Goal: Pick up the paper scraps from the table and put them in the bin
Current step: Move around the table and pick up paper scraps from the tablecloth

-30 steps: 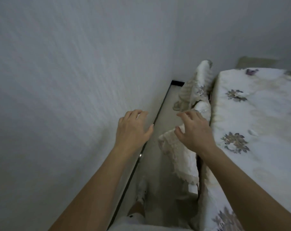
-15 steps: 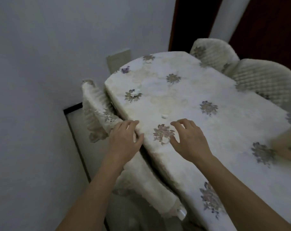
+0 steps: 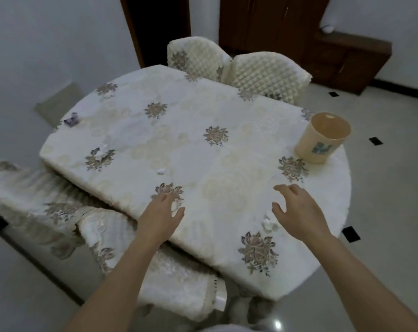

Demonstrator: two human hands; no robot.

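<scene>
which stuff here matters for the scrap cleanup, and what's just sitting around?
Job: crumpled white scrap, small white scrap, purple scrap, bin, table, left hand, right hand.
Just there: covered chairs, wooden cabinet.

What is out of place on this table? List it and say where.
Scraps litter the tablecloth: a crumpled white scrap beside the right hand, a small white scrap mid-table, a purple scrap at the far left edge. Oddly, the bin stands on the table, near its right edge.
</scene>
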